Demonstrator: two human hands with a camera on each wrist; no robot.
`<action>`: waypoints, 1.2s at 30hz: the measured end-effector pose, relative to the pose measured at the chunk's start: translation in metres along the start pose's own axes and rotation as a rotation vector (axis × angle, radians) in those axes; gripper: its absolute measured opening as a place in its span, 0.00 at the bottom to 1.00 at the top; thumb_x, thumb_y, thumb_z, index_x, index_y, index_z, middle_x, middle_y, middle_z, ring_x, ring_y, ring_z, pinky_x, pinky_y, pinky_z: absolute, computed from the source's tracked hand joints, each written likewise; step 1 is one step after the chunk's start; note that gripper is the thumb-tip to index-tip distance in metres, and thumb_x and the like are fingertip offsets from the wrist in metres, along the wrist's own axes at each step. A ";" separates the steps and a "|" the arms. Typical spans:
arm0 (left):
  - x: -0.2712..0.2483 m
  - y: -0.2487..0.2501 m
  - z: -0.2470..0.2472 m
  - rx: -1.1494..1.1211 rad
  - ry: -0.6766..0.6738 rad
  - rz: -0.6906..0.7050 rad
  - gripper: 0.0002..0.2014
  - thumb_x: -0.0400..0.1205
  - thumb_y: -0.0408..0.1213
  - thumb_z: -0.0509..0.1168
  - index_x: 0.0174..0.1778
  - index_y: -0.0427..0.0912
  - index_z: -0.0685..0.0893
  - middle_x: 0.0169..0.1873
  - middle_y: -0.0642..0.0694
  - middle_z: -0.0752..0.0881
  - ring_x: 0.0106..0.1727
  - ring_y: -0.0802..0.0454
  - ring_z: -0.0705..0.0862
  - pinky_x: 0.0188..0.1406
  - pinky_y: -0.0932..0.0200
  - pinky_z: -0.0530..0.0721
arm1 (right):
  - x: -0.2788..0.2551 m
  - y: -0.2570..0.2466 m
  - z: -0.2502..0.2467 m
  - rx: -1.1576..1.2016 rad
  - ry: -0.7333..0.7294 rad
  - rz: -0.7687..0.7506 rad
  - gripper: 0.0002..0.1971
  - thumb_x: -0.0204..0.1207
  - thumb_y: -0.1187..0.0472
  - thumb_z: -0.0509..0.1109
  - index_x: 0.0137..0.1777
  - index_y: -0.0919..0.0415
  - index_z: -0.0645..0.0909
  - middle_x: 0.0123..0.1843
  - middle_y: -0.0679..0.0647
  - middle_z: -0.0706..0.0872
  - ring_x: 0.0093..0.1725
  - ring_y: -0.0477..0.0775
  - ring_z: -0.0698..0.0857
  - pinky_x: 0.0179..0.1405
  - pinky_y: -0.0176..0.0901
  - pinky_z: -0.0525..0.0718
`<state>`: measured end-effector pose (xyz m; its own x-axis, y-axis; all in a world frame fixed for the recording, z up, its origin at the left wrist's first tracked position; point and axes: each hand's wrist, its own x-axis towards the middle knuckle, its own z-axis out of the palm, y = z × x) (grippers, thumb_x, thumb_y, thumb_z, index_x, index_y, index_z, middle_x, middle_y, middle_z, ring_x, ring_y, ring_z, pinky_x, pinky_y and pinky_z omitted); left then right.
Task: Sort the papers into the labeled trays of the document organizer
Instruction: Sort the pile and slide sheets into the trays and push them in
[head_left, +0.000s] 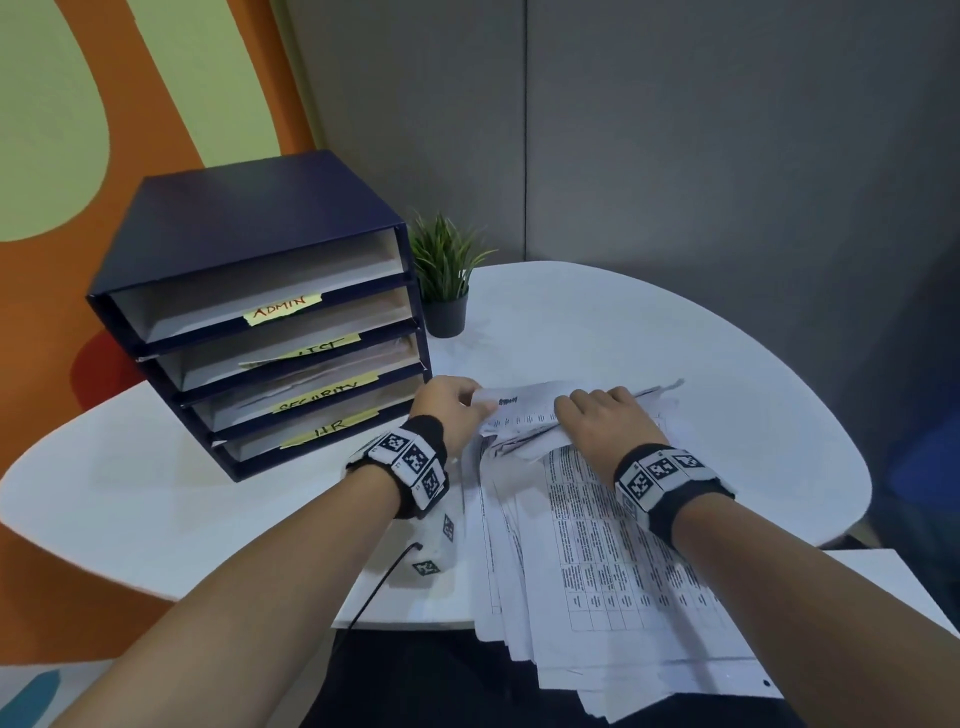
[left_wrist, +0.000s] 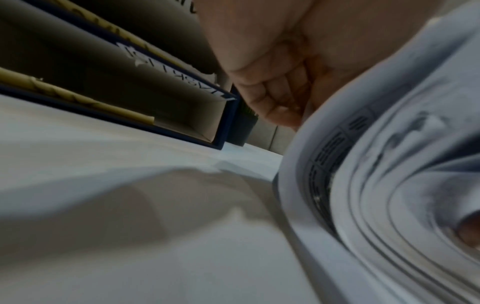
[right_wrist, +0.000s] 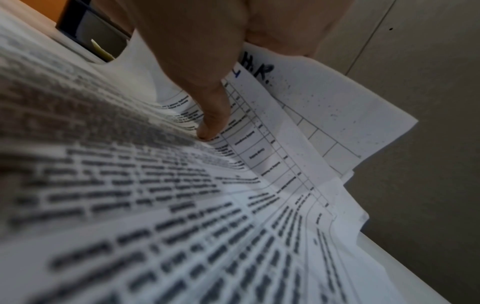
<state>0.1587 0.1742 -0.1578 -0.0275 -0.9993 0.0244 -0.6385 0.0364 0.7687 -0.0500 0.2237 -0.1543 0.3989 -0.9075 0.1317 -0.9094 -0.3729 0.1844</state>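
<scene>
1. The organizer (head_left: 260, 312) stands at the left on the table (head_left: 649, 332); its second label is half hidden.
2. The left hand (head_left: 447, 405) pinches the papers' (head_left: 597, 545) far left corner.
3. The right hand (head_left: 602, 421) curls round the lifted far ends, fingertips hidden.
4. The papers' near ends hang over the table edge, lower middle.

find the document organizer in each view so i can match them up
Head: document organizer left of centre, on the table, left of both hands.
Left wrist: upper left, trays seen from low.
Right wrist: top left corner, behind the papers.
Shared landmark: the yellow tray labels.
</scene>
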 end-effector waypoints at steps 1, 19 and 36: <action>-0.002 0.000 0.000 -0.007 -0.019 0.018 0.08 0.80 0.40 0.71 0.38 0.40 0.89 0.34 0.47 0.88 0.37 0.49 0.84 0.42 0.56 0.85 | 0.000 -0.001 0.000 0.006 0.002 0.008 0.24 0.69 0.74 0.50 0.65 0.64 0.72 0.53 0.58 0.82 0.49 0.62 0.81 0.55 0.53 0.72; -0.013 -0.005 -0.035 0.050 -0.447 0.157 0.20 0.77 0.25 0.68 0.62 0.48 0.89 0.57 0.51 0.90 0.54 0.62 0.87 0.52 0.71 0.85 | 0.001 0.003 0.003 0.020 -0.009 0.039 0.26 0.61 0.78 0.65 0.60 0.60 0.76 0.56 0.60 0.73 0.55 0.63 0.73 0.51 0.54 0.75; 0.013 0.001 -0.010 -0.061 -0.024 -0.035 0.15 0.80 0.36 0.70 0.64 0.42 0.84 0.57 0.46 0.85 0.51 0.52 0.83 0.49 0.62 0.80 | 0.002 0.003 0.004 0.026 0.038 0.078 0.35 0.70 0.70 0.55 0.80 0.62 0.60 0.78 0.63 0.67 0.76 0.63 0.68 0.72 0.59 0.66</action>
<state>0.1649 0.1610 -0.1503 -0.0248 -0.9995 -0.0184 -0.5915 -0.0002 0.8063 -0.0528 0.2195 -0.1576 0.3302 -0.9263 0.1815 -0.9405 -0.3064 0.1470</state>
